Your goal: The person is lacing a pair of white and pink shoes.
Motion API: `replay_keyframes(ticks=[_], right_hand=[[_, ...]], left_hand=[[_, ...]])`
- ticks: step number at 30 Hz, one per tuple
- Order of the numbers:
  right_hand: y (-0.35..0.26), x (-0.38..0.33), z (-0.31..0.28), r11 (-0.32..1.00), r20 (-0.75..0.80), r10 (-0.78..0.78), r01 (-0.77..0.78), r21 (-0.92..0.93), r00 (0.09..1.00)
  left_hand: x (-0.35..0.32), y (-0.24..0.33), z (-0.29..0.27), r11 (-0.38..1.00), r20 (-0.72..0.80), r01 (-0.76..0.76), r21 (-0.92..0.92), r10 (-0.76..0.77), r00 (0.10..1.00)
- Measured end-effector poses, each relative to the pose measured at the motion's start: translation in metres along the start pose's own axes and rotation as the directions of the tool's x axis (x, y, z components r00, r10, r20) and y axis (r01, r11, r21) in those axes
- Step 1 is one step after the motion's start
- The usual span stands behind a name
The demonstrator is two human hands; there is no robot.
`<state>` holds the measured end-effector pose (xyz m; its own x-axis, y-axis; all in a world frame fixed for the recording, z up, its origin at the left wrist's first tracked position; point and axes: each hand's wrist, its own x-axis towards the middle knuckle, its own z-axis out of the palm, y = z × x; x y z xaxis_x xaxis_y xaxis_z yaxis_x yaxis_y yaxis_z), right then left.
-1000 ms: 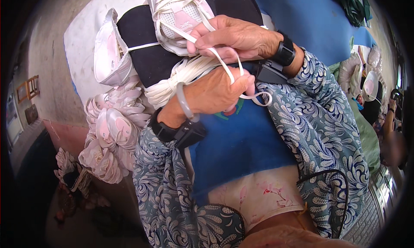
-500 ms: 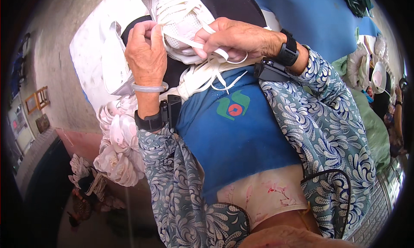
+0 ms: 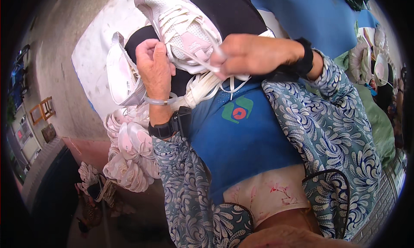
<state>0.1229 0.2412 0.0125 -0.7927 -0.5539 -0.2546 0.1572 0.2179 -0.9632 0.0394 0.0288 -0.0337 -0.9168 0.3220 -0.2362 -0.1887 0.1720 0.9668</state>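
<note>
Pulling taut a white lace [image 3: 206, 65], the person's right hand [image 3: 254, 54] has its thumb and fingers closed together on it, though blur softens the fingertips. The lace runs from this grip up and to the left, to the pale pink and white shoe [image 3: 185, 32], which lies just beyond the fingertips on dark trousers [image 3: 228, 9]. More lacing crosses the shoe's front in loose rows, farther from the grip.

To the left of the grip, across the near end of the shoe, is the left hand [image 3: 154, 69], raised with its fingers curled and its thumb up against them at the shoe's edge. Whether it grasps anything cannot be told. A translucent bracelet [image 3: 159, 101] circles that wrist above a black strap [image 3: 161, 131].

Just below and left of the right hand's grip, a bundle of white laces [image 3: 200, 88] lies over the top of a blue apron [image 3: 246, 149], with some loose ends hanging near the grip. Well to the left, past the left hand, stands a white shoe upper [image 3: 120, 71]; below it, nearer the person, pale pink uppers [image 3: 133, 149] are heaped together. Beyond the right hand, away from the person, spreads a blue surface [image 3: 293, 19].
</note>
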Motion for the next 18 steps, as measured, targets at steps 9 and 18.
replay_keyframes(ticks=[9,18], right_hand=[[0.006,0.051,0.068,0.783,0.073,-0.241,0.238,-0.575,0.968],[0.037,0.04,0.076,0.717,-0.163,-0.434,0.23,-0.658,0.886]], left_hand=[[-0.026,0.001,-0.013,0.96,0.284,0.274,0.061,-0.279,0.917],[-0.026,-0.002,0.009,0.784,0.471,0.472,-0.404,-0.264,0.842]])
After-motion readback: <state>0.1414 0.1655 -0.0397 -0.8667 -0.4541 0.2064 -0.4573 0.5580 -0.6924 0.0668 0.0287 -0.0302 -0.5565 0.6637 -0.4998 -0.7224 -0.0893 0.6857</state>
